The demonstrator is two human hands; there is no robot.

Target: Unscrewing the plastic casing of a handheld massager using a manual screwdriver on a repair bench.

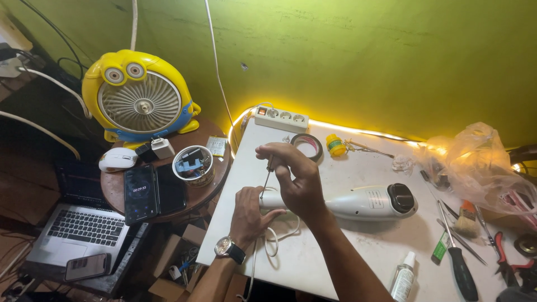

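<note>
Mid-step, by the look of it: working a fastener at the cord end of the white handheld appliance (358, 202), which lies on its side at the centre of the white table (358, 246), dark head pointing to 3 o'clock. Right hand (296, 179) is pinched closed round the handle of a thin screwdriver (267, 180), shaft angled down into the appliance's 9 o'clock end. Left hand (249, 215), with a wristwatch (226, 246) on it, is wrapped round that same end, bracing it; the white cord (274, 237) loops off towards 6 o'clock. My read: the next move needs the tip kept seated and the body held from rolling while the right hand turns; can't see the screw itself, fingers hide it. Counts: one appliance, one screwdriver in hand, one green-handled driver (461, 271) at 4 o'clock, one brush (465, 219), one red pliers (506, 263), one dropper bottle (403, 278), one tape roll (306, 146) at 12, one small yellow jar (335, 145), one power strip (281, 119), one clear plastic bag (475, 162) at 2. On the round side table (218, 173) at 9 o'clock: two phones (154, 192) side by side, one mouse (118, 159), one tin of bits (193, 165), one yellow fan (140, 95) behind. One laptop (84, 226) at 8, a third phone (86, 267) lying on it.
</note>
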